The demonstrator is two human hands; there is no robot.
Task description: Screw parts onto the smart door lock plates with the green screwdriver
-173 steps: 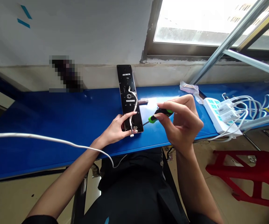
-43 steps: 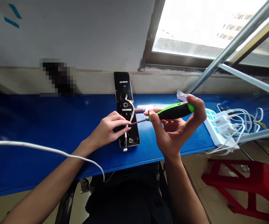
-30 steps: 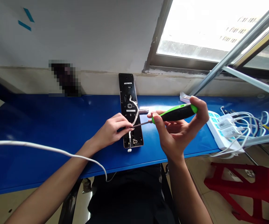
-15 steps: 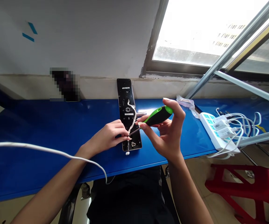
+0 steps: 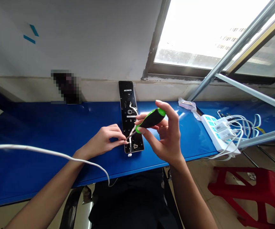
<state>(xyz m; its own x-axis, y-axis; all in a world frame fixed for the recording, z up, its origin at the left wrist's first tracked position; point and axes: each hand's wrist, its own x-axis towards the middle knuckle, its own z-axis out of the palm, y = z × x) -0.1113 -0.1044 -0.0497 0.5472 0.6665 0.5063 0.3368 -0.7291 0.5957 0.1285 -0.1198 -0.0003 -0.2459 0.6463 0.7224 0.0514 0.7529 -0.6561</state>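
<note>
A long black panel (image 5: 128,108) lies flat on the blue bench (image 5: 56,127), its far end against the wall. A white cable (image 5: 134,112) runs down its middle. My left hand (image 5: 102,142) rests at the panel's near left edge, fingers pinched together by the screwdriver's tip; whether they hold anything is too small to see. My right hand (image 5: 165,135) grips a green and black screwdriver (image 5: 149,120), which slants down to the left with its metal tip over the panel's lower part.
A white power strip (image 5: 217,133) with several white plugs and cables sits at the right end of the bench. A crumpled clear bag (image 5: 187,104) lies behind it. A red stool (image 5: 252,187) stands on the floor at right. A white cord (image 5: 44,151) crosses my left arm.
My right hand has swung the screwdriver from nearly level to a steeper downward slant and moved it left, so the tip now meets my left fingertips. My left hand stays on the panel.
</note>
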